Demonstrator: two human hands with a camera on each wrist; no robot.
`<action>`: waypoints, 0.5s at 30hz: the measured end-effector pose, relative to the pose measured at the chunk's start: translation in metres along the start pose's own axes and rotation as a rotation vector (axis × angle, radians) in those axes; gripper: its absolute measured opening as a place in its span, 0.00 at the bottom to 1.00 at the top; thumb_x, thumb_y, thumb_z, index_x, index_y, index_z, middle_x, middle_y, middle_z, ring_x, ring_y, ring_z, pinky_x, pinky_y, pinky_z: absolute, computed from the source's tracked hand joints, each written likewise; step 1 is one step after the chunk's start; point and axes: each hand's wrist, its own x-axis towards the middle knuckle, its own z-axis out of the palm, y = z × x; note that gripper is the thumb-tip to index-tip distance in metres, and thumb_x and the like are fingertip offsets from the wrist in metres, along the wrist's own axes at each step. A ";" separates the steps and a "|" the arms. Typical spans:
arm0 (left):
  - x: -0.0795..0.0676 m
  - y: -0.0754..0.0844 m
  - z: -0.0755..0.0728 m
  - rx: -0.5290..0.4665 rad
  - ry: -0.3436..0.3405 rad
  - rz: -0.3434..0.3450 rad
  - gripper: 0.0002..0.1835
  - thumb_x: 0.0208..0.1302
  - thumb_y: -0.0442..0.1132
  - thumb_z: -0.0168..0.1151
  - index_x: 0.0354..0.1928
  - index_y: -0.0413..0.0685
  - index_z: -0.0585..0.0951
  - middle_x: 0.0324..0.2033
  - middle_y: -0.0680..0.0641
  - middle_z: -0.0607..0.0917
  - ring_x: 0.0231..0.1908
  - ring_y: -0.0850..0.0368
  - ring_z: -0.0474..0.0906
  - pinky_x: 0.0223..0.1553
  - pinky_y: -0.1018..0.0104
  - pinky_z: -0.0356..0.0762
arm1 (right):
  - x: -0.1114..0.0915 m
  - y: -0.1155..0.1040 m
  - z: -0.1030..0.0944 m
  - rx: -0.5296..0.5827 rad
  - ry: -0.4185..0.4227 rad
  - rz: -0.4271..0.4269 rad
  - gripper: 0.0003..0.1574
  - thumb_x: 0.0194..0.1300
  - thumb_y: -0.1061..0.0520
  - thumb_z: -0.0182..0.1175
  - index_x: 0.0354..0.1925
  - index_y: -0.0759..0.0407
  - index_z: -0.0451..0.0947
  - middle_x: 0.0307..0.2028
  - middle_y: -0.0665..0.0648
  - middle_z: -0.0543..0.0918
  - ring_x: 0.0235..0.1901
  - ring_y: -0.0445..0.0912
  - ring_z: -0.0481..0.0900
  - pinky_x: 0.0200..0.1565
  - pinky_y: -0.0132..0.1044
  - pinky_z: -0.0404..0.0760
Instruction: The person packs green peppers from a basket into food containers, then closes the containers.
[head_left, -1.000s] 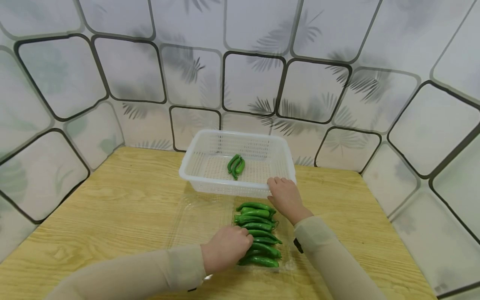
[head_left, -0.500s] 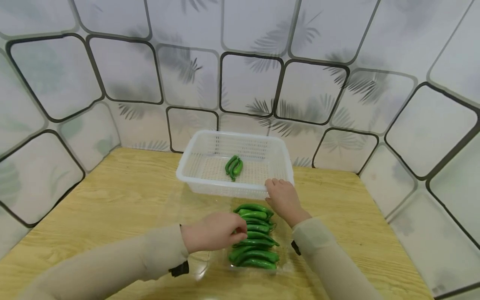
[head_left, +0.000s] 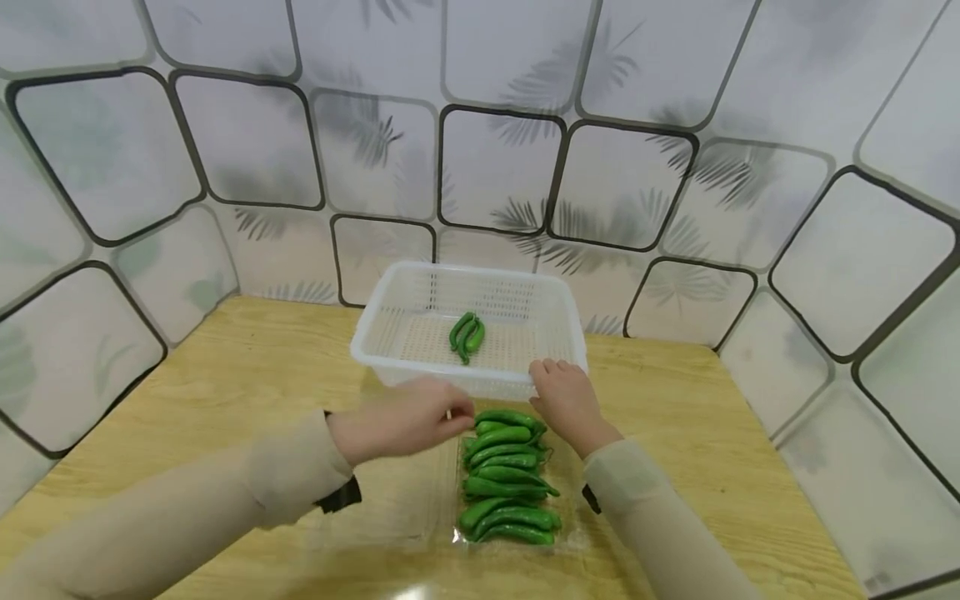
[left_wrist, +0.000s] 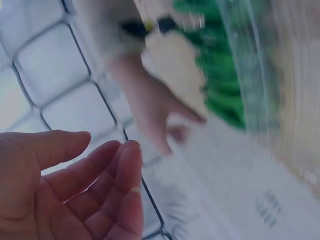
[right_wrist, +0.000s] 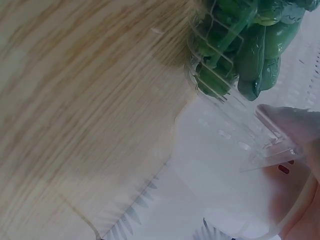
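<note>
Long green peppers (head_left: 510, 475) lie stacked in a row in a clear plastic box (right_wrist: 245, 125) with its lid (head_left: 382, 508) folded out to the left. Behind it stands a white perforated basket (head_left: 487, 379) holding a small bunch of green peppers (head_left: 467, 333). My right hand (head_left: 566, 404) grips the basket's near right corner, fingers over the rim; in the right wrist view the thumb (right_wrist: 292, 122) lies by the box's clear corner. My left hand (head_left: 412, 417) hovers over the lid, left of the peppers. The left wrist view shows its fingers (left_wrist: 125, 195) loosely bent, holding nothing.
Everything sits on a wood-grain table (head_left: 247, 392). A patterned white wall covering (head_left: 502, 167) rises behind the basket and along both sides.
My left hand has lifted off the peppers in the box and moved left and away from me. The right hand has kept its grip on the basket's corner.
</note>
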 end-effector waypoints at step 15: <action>0.118 -0.108 -0.027 -0.191 0.037 -0.530 0.19 0.67 0.37 0.50 0.17 0.45 0.76 0.18 0.47 0.79 0.18 0.59 0.73 0.23 0.66 0.68 | -0.003 -0.005 0.006 0.006 0.080 -0.037 0.23 0.48 0.53 0.73 0.31 0.58 0.68 0.23 0.51 0.68 0.22 0.45 0.66 0.26 0.36 0.65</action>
